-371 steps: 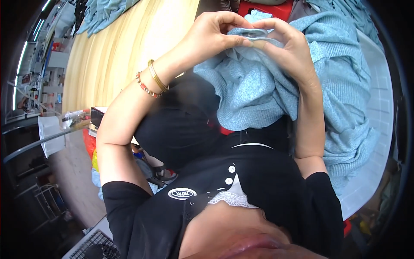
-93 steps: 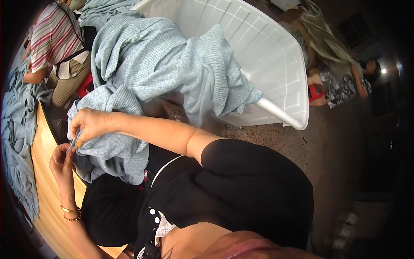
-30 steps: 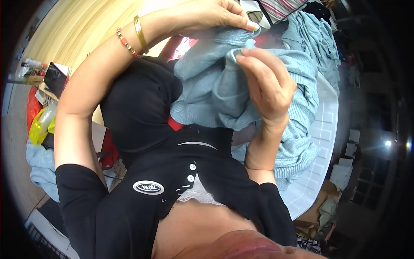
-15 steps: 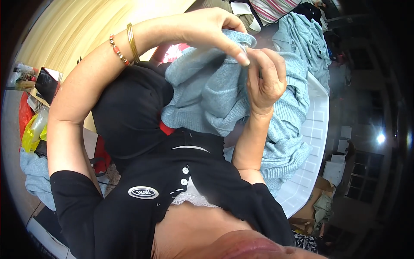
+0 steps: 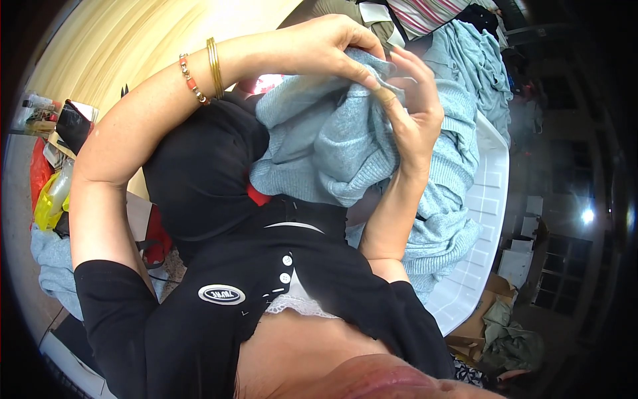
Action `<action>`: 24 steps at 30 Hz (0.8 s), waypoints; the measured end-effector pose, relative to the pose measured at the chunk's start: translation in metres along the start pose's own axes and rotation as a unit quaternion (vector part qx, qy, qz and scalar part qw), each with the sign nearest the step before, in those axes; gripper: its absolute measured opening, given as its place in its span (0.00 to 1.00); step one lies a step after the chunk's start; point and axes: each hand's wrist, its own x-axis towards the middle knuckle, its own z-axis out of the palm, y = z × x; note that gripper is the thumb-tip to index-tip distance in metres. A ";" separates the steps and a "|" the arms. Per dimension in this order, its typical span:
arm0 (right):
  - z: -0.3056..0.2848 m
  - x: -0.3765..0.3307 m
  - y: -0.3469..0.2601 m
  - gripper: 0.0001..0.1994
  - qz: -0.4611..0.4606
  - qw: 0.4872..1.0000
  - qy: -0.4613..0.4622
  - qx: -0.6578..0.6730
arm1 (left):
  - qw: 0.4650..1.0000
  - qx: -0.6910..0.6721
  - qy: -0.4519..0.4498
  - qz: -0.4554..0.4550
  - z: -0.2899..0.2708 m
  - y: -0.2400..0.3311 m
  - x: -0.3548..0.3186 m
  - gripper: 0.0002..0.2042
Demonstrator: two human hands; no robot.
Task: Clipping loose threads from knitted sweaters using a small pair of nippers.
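Observation:
A light blue knitted sweater hangs from both hands and drapes over my lap, with a ribbed band along its lower edge. My left hand pinches its upper edge between thumb and fingers. Close against it, my right hand grips the same edge, its thumb meeting the left thumb and its fingers curled behind the fabric. A narrow strip of the edge shows between the two hands. More blue knitwear lies bunched to the right, behind my right forearm.
A white plastic basket stands at the right, with blue knitwear over its rim. Further off, a blue knit pile and striped cloth lie at the back. A wooden tabletop spans the far left. Cardboard boxes sit at lower right.
My right hand has turned and its fingers have spread up behind the sweater's edge, where they were bunched in front. The left hand keeps its pinch, shifted slightly.

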 end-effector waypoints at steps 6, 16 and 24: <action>0.003 -0.002 0.009 0.18 0.135 0.963 -0.033 0.232 | 0.999 0.047 0.007 -0.006 0.000 -0.003 0.000 0.17; -0.003 0.000 0.012 0.15 0.194 0.932 -0.068 0.299 | 0.990 -0.116 -0.006 -0.074 -0.002 0.004 -0.001 0.09; -0.004 -0.002 0.020 0.13 0.191 0.923 -0.079 0.325 | 0.976 -0.180 -0.033 -0.115 -0.007 0.011 -0.002 0.08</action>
